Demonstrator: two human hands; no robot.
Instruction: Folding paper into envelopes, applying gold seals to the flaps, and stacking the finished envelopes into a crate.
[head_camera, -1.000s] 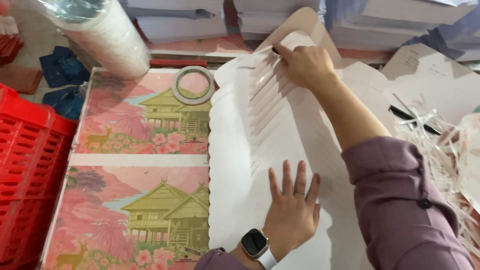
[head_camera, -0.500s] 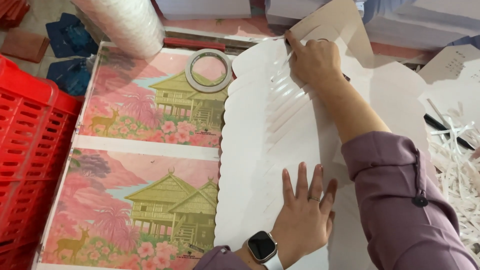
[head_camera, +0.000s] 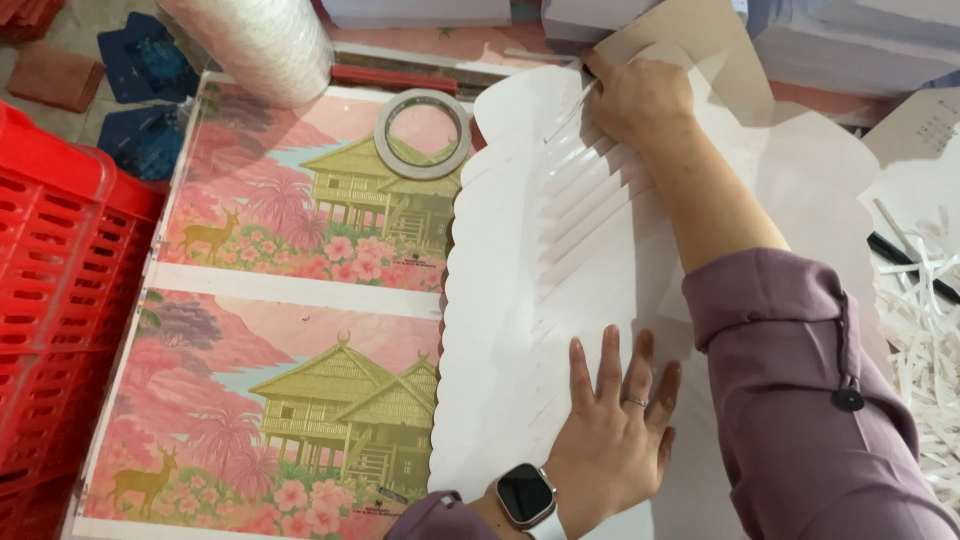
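While your left hand (head_camera: 610, 440) lies flat, fingers spread, on the near end of the white scalloped sheets (head_camera: 530, 290) fanned over the printed bench, alignment looks partly done: edges remain staggered. Your right hand (head_camera: 640, 100) reaches far, grip pinched on their top corner.

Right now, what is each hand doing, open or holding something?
Left hand: open, pressed flat on the white scalloped sheet.
Right hand: fingers curled at the sheet's top edge; whether it pinches anything cannot be told.
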